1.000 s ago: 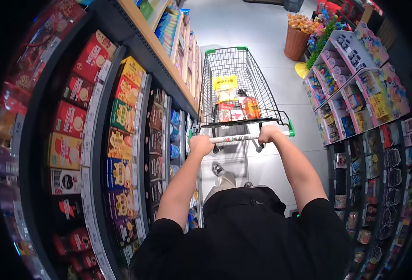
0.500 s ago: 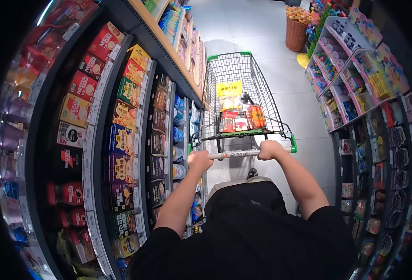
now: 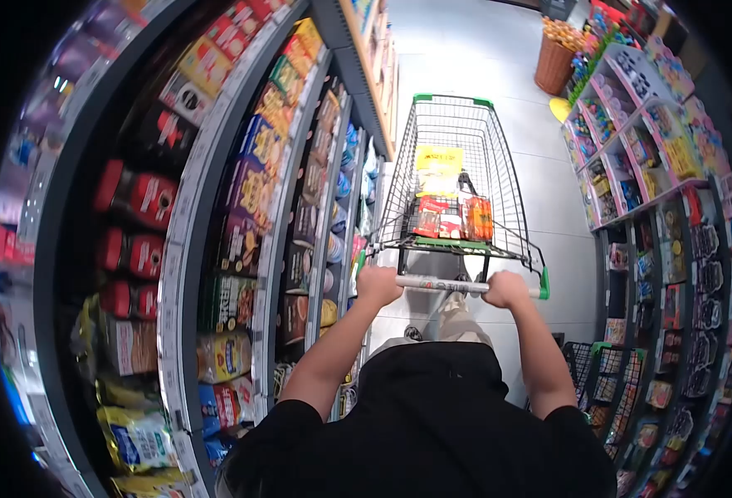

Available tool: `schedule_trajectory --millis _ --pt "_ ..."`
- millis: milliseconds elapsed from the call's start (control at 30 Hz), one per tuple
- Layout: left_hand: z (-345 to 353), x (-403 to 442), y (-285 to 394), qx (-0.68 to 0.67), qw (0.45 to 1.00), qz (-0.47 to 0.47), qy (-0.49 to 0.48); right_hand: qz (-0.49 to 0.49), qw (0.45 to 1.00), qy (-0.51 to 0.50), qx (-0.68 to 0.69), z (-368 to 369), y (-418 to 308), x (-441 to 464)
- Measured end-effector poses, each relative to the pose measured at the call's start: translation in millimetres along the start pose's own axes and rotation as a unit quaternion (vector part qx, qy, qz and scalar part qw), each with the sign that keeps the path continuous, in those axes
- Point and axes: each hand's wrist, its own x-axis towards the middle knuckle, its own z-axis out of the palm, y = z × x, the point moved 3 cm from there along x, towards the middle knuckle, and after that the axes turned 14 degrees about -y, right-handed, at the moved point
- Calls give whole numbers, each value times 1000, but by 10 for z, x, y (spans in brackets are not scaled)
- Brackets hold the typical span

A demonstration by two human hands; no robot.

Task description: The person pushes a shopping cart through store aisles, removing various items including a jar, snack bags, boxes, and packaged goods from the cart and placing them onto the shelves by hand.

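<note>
Black wire makes up the cart (image 3: 511, 170) in front of me, with green corners at its far rim. My left hand (image 3: 380, 286) wraps the left part of the cart's pale handle (image 3: 442, 285), fingers curled down and clamped on it. My right hand (image 3: 506, 289) grips the same handle near its right end, just inside the green end piece, fingers closed around it too. Between my hands, the middle of the handle is uncovered.

At the near end of the cart's inside lie a red packet (image 3: 429, 217) and, to its right, an orange packet (image 3: 480, 221); a yellow-topped packet (image 3: 439, 159) lies beyond them. Left of the cart run shelves (image 3: 217, 137) of boxes, jars and bags. Right of the cart is a pink-edged display (image 3: 616, 145); ahead and to its right, a brown wicker basket (image 3: 553, 68). Behind the cart's right side sits another wire basket (image 3: 579, 365).
</note>
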Motion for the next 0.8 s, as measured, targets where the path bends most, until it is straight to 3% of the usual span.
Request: schedule_trajectory --millis 367,567,633,700,767,800 --pt "544 -948 -91 -16 999 16 -27 8 999 -44 4 900 -271 -579" --pt "634 -1172 -48 -27 997 60 48 -76 992 -94 19 994 -360 -758" --pt "677 -1173 -72 -32 994 69 79 -92 988 -108 68 732 -480 -852" --pt "762 -1210 -63 -35 990 74 117 -209 949 -19 237 376 -576 -858" --pt "746 -1271 -26 -26 992 73 97 -213 885 -11 414 94 -538 -603" --pt "711 -1297 1 -33 989 80 118 -180 886 17 428 34 -469 -354"
